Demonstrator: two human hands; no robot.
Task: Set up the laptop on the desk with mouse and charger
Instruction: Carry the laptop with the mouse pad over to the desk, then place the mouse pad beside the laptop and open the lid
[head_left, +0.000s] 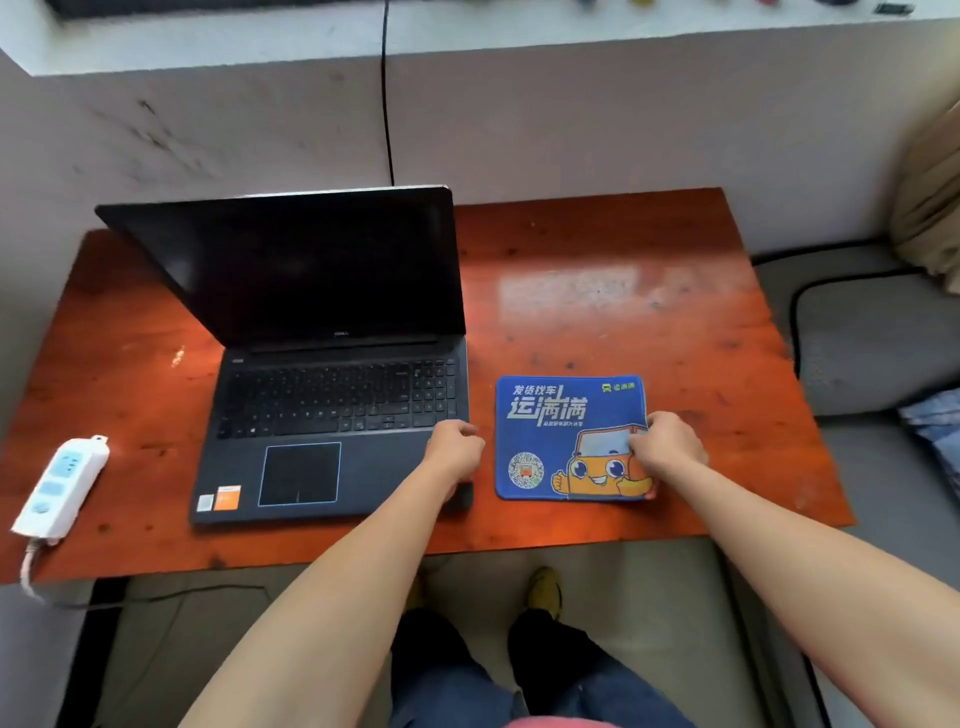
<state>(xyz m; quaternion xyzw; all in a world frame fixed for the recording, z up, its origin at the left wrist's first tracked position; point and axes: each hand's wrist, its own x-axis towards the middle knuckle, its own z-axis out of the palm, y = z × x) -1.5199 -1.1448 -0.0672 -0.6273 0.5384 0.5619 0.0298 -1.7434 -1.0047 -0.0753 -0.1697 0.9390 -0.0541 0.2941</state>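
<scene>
A dark laptop (322, 364) stands open on the reddish wooden desk (623, 291), its screen black. To its right lies a blue mouse pad (550, 426) with an orange cartoon truck. My left hand (453, 453) rests with curled fingers on the laptop's front right corner. My right hand (667, 449) pinches the right edge of the mouse pad. A white power strip (62, 483) lies at the desk's left front edge. No mouse or charger is in view.
A black cable (387, 104) runs down the wall behind the laptop. A grey cushioned seat (872, 343) with a black cord stands right of the desk. My legs and feet are below the desk's front edge.
</scene>
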